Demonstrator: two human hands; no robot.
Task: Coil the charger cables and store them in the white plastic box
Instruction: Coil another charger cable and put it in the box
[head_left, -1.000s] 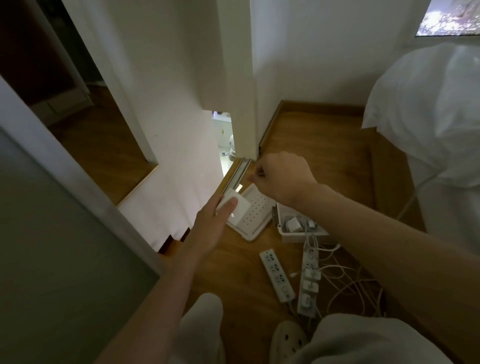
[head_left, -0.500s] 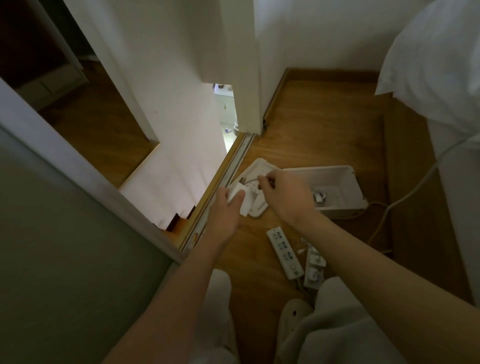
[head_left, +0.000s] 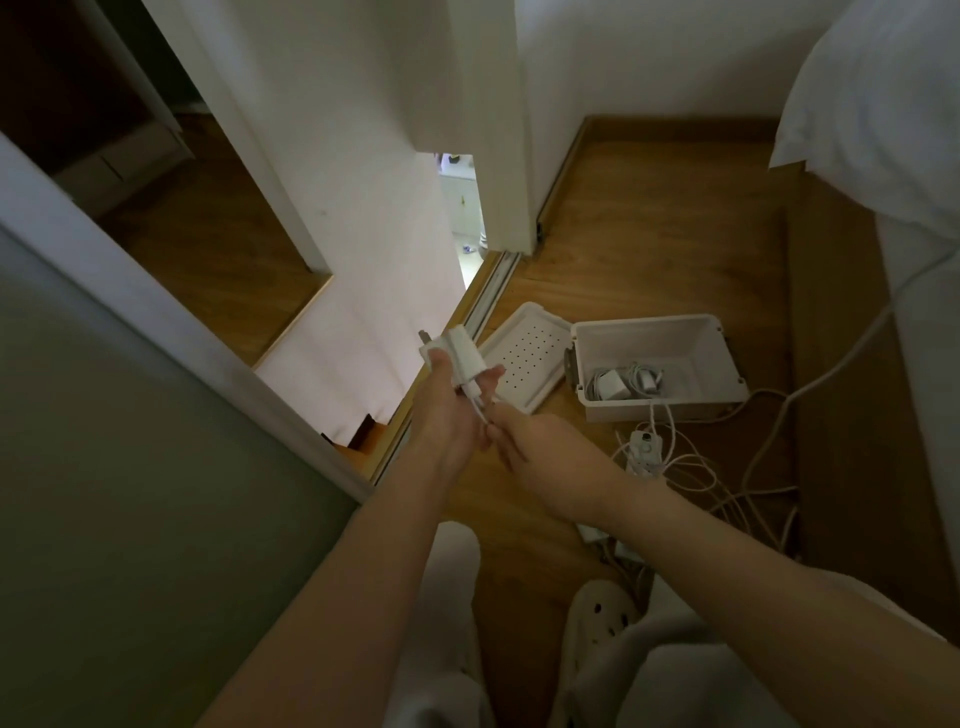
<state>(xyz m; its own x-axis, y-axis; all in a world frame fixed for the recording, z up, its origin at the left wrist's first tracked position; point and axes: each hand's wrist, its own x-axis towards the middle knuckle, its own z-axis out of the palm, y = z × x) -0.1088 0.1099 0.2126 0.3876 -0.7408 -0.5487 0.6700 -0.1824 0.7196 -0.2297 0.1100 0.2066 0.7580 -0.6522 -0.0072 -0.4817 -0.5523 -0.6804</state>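
Left of the white plastic box (head_left: 675, 409), above the wooden floor (head_left: 649, 234), the person's two hands meet. The left hand (head_left: 447, 421) grips a white charger (head_left: 449, 345) between thumb and curled fingers, with the prongs pointing away from the box. A thin white cable (head_left: 477, 408) leaves the charger's near end, and the right hand (head_left: 545, 457) pinches that cable at its fingertips, just beside the left palm. The box stands open on the floor, and its perforated lid (head_left: 519, 358) lies flat against its left side. Inside the box lie a second charger block (head_left: 609, 387) and a coiled lead (head_left: 641, 376). On the box's near side a power strip (head_left: 644, 449) and a tangle of loose cables (head_left: 727, 486) sprawl on the floor. A thicker cord (head_left: 841, 364) runs off to the right of the box, toward the white bedding (head_left: 883, 104).
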